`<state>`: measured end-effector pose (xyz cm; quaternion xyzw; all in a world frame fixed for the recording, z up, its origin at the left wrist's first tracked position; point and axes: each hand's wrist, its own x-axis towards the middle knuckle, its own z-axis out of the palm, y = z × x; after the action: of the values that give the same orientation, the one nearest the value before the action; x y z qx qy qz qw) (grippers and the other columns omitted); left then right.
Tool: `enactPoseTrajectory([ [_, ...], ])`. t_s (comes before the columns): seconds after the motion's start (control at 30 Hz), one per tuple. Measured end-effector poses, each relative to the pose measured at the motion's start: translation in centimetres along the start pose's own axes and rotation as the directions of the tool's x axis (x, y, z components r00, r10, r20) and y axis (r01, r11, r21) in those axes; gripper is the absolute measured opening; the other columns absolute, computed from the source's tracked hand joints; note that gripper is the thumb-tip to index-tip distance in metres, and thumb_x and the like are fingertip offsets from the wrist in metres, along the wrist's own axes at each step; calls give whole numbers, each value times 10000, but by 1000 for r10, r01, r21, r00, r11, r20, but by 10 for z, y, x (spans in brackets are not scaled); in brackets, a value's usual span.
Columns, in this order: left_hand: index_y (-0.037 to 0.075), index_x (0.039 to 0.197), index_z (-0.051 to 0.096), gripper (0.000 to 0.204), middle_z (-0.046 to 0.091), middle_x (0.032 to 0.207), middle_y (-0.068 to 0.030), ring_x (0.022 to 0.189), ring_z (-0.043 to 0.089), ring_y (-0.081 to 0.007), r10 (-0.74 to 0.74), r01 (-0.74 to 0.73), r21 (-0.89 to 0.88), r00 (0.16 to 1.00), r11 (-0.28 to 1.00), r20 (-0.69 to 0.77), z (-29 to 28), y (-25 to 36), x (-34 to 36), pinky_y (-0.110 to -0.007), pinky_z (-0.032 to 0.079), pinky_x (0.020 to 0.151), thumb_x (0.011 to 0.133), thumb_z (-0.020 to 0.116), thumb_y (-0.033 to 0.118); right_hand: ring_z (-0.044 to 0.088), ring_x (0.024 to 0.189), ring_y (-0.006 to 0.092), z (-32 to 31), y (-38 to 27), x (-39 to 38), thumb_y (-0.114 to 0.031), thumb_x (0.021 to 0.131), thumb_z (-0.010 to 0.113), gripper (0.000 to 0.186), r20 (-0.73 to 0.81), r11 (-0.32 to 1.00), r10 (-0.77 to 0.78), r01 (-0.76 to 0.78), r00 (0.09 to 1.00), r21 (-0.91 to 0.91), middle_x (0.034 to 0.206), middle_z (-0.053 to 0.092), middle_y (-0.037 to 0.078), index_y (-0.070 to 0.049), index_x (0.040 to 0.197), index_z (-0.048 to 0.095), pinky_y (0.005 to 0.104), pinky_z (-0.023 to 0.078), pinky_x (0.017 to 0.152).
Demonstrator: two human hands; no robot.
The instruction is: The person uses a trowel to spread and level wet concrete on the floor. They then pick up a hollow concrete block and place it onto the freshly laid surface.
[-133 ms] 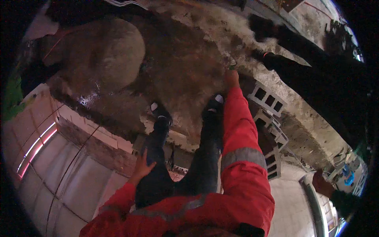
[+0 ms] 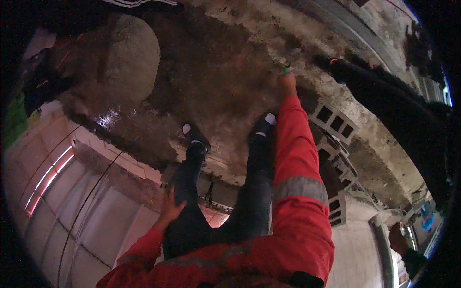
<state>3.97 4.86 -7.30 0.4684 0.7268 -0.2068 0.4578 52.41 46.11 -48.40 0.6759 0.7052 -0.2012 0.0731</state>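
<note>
The wearer's right hand (image 2: 287,86) reaches far ahead, its fingers closed around a small green-tipped object (image 2: 286,71) — most of it is hidden by the grip, so its exact kind cannot be told. The object sits over the damp brown ground (image 2: 221,67), near the pale, rough strip of concrete (image 2: 283,43) on the far right. The left hand (image 2: 170,210) rests against the left thigh of the dark trousers (image 2: 192,177), thumb and fingers apart.

A red sleeve (image 2: 300,149) with a grey reflective band (image 2: 301,188) covers the extended arm. Between the two hands, lower down, stand dark shoes (image 2: 201,139) showing white patches.

Just to the right of the sleeve lie hollow concrete blocks (image 2: 313,116), the farthest tilted with three openings showing. Beyond them, a co-worker's dark-clothed limb (image 2: 384,93) stretches across the right side, a red-orange band (image 2: 333,61) near its end. At the near right, another person's hand (image 2: 397,240) shows beside a dark green sleeve (image 2: 414,261), with a blue item (image 2: 426,218) farther off. To the far left is a rounded grey mass (image 2: 134,57) — a shiny wet patch (image 2: 108,118) lies on its near side.
</note>
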Motion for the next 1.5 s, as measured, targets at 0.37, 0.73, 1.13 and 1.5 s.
enactPoseTrajectory([
  [0.37,161,1462,158,951,276,1363,-341,1228,355,-480,-120,110,189,992,976,44,15,15,-49,-507,358,988,737,654,526,556,711,166,5,-116,-199,-284,852,537,219,471,-502,251,-303,846,810,851,572,47,-75,906,574,309,465,613],
  [0.73,158,1464,151,959,262,1371,-318,1212,370,-475,-71,24,259,982,966,174,36,8,-23,-501,364,981,729,673,484,507,549,151,-16,-69,-256,-252,851,517,182,650,-397,410,-516,640,759,668,540,36,-80,831,573,315,415,489],
  [1.13,175,1471,135,985,202,1407,-344,1280,279,-489,-132,71,235,958,969,255,28,23,-11,-527,275,1042,715,700,459,466,515,137,13,-74,-201,-198,878,500,129,759,-725,185,-435,624,534,623,471,25,-70,864,502,265,411,465],
  [1.5,166,1465,132,965,233,1388,-337,1253,315,-490,-71,-4,270,961,963,267,35,12,-16,-497,334,1011,727,698,424,469,555,188,26,-119,-82,-162,889,433,103,702,-933,304,54,644,355,627,462,22,-108,807,462,321,437,498],
])
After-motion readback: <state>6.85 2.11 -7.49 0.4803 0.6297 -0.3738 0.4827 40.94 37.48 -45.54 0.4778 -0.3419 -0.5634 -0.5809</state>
